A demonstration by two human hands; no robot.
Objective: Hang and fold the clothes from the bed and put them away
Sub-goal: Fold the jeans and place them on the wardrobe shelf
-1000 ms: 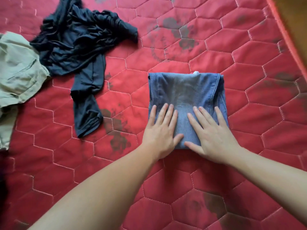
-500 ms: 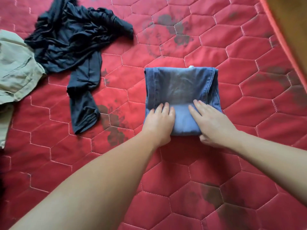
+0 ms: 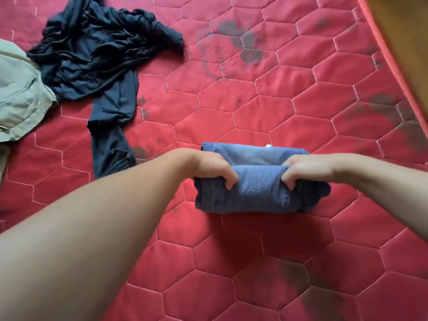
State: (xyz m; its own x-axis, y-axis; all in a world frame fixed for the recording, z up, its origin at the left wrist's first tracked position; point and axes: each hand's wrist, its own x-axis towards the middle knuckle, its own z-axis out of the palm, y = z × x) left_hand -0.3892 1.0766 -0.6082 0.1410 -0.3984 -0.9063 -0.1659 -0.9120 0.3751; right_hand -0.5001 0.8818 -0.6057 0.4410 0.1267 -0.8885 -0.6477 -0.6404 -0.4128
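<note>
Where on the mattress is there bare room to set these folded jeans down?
Bare quilting lies beyond the folded jeans, toward the mattress edge on the right, and nearer the camera below both hands, left hand and right hand. The upper left is crowded: the dark garment sprawls there, overlapping the khaki garment.

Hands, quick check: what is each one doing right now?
Left hand: closed, gripping the folded jeans at their left side.
Right hand: closed, gripping the folded jeans at their right side.
</note>
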